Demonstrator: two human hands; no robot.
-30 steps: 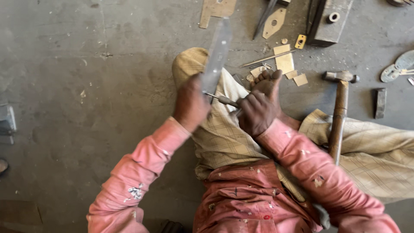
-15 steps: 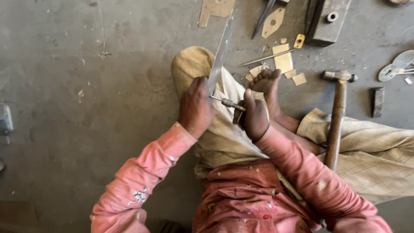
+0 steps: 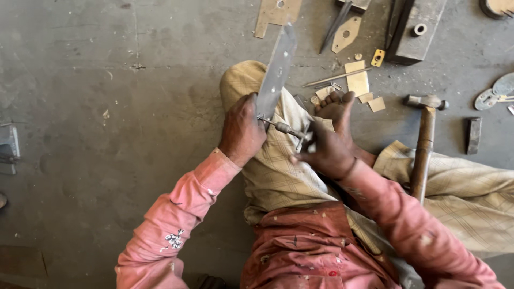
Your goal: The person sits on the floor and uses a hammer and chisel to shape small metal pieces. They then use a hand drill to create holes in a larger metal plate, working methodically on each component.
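I sit on a grey concrete floor with my left knee bent up. My left hand (image 3: 242,130) grips the lower end of a long flat metal strip (image 3: 277,71), which leans up and away over my knee. A thin rod-like tool (image 3: 282,127) runs from the strip to my right hand (image 3: 325,151), whose fingers are closed on the tool's small cross handle (image 3: 305,139). My bare foot (image 3: 333,105) lies just beyond the right hand.
A hammer (image 3: 424,136) with a wooden handle lies to the right on the floor. Brass-coloured plates (image 3: 357,81), a metal rod (image 3: 336,77), a dark steel block (image 3: 416,29) and a cut sheet piece (image 3: 276,13) are scattered ahead. Metal discs (image 3: 495,92) lie far right.
My right hand has shifted down and turned on the tool's handle. The strip stays held in my left hand, now tilted slightly more to the right.
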